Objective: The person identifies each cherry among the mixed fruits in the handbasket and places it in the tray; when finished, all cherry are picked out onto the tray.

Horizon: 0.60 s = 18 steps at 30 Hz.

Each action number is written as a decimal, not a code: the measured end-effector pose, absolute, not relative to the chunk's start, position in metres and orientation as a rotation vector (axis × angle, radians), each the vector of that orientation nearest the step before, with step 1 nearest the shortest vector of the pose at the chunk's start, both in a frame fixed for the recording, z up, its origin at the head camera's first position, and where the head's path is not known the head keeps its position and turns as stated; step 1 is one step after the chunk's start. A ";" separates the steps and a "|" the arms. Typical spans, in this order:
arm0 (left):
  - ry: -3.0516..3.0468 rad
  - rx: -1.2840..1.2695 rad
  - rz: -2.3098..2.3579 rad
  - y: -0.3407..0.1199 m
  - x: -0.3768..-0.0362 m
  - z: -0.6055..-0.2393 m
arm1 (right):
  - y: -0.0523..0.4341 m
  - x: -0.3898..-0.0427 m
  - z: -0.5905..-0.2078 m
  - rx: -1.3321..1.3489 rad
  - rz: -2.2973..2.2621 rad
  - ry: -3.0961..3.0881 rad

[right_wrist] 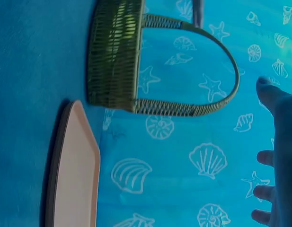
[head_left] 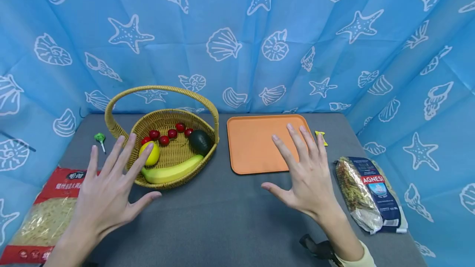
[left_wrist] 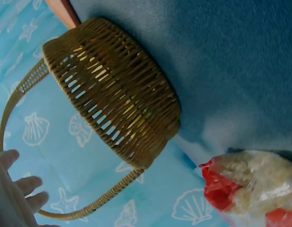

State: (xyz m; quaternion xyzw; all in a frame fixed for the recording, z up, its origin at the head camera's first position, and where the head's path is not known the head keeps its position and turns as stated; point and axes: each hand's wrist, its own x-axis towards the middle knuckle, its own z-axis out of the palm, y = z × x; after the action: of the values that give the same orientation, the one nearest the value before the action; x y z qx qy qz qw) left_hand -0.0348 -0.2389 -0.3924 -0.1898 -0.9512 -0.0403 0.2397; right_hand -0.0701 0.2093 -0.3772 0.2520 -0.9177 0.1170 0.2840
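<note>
Hovering both spread, empty hands: my left hand [head_left: 105, 193] near the basket [head_left: 174, 178], right hand [head_left: 306, 176] over the tray [head_left: 252, 143].

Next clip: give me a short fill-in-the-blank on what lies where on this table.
The banana lies inside the ____.
The tray is coloured ____.
Both hands, left hand and right hand, hold ____.
The green lollipop lies to the ____ of the basket.
Missing words: basket; orange; nothing; left
</note>
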 end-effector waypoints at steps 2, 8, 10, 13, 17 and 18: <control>-2.605 -0.496 -0.129 -0.240 -0.034 -0.394 | 0.204 -0.070 -0.378 0.693 0.353 -2.448; -2.654 -0.369 -0.232 -0.244 -0.033 -0.397 | 0.185 -0.072 -0.381 0.774 0.561 -2.405; -2.668 -0.322 -0.270 -0.244 -0.033 -0.398 | 0.177 -0.074 -0.382 0.808 0.676 -2.409; -2.694 -0.244 -0.339 -0.244 -0.034 -0.402 | 0.164 -0.078 -0.382 0.852 0.885 -2.433; -2.769 -0.127 -0.467 -0.246 -0.035 -0.410 | 0.144 -0.084 -0.381 0.892 1.190 -2.486; -2.799 -0.089 -0.511 -0.246 -0.036 -0.412 | 0.139 -0.086 -0.382 0.909 1.257 -2.494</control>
State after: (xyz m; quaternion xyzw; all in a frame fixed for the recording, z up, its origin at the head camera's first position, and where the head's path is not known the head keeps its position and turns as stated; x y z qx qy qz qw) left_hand -0.0360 -0.2458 -0.4121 -0.0311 -0.9725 -0.1777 0.1471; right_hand -0.0861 0.1385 -0.3819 0.3078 -0.8447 0.4259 0.1020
